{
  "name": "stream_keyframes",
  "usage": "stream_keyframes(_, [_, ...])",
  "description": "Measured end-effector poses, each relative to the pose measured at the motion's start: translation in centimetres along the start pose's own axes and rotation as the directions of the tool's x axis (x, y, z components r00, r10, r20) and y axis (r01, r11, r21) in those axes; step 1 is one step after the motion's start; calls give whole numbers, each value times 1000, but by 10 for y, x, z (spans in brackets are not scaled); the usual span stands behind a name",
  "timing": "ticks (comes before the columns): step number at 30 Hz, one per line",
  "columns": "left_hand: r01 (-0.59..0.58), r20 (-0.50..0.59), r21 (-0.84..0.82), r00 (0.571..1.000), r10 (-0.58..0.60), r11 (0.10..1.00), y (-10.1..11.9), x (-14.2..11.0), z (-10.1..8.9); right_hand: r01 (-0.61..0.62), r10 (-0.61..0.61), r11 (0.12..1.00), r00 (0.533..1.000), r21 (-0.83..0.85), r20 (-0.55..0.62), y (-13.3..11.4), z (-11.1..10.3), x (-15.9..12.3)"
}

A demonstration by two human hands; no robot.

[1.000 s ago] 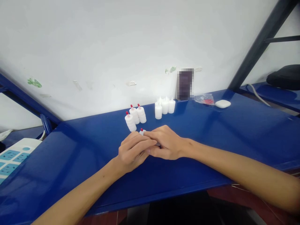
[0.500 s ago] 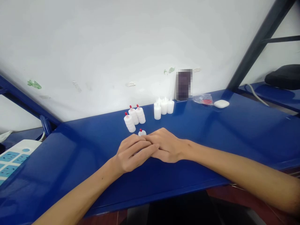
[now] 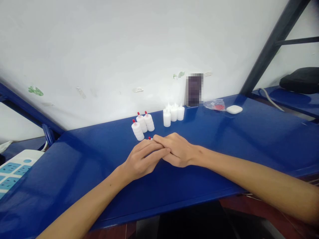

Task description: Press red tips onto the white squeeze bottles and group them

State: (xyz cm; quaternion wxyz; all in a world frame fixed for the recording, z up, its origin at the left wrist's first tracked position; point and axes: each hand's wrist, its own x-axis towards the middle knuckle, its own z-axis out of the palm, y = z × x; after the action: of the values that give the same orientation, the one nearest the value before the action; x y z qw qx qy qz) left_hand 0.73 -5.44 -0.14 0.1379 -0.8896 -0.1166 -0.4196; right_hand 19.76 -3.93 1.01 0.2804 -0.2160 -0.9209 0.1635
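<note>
My left hand (image 3: 144,158) and my right hand (image 3: 177,149) are together over the front middle of the table, the left fingers lying across the right ones. Both are closed; whatever is between them, if anything, is hidden. Just behind the fingers pokes the red tip of a small bottle (image 3: 149,138); its body is covered by my hands, and I cannot tell whether they touch it. Farther back on the left stand 3 white squeeze bottles with red-tipped nozzles (image 3: 142,124). To their right is a tight group of several white bottles with white nozzles (image 3: 173,113).
On the blue table (image 3: 211,132), near the wall, a pixelated dark rectangle (image 3: 194,90) stands upright. Right of it lie a clear plastic bag with red pieces (image 3: 216,105) and a white rounded case (image 3: 234,109). A white-and-blue power strip (image 3: 15,169) sits at the left edge.
My hands have shifted slightly up, the right one rotating a little. The shoulder of the nearest red-tipped bottle, visible before, is now mostly covered. The other bottles stay in place.
</note>
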Motion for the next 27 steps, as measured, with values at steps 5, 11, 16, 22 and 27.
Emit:
stream_keyframes(5, [340, -183, -27, 923, -339, 940, -11, -6, 0, -156, 154, 987, 987, -40, -41, 8, -9, 3])
stream_keyframes(11, [613, -303, -84, 736, -606, 786, -25, -11, -4, -315, 346, 938, 864, 143, -367, 44, -19, 0])
stream_keyframes(16, [580, -217, 32, 799, -561, 814, -27, -12, -5, -109, 393, 875, 727, 471, -563, 71, -43, 11])
stream_keyframes(22, [541, -56, 45, 840, -539, 840, -27, -16, 0, 44, 440, 774, 680, 632, -587, 97, -65, 48])
stream_keyframes(27, [539, 53, 102, 836, -545, 836, -29, -21, 3, 5, 418, 766, 757, 643, -503, 105, -53, 67])
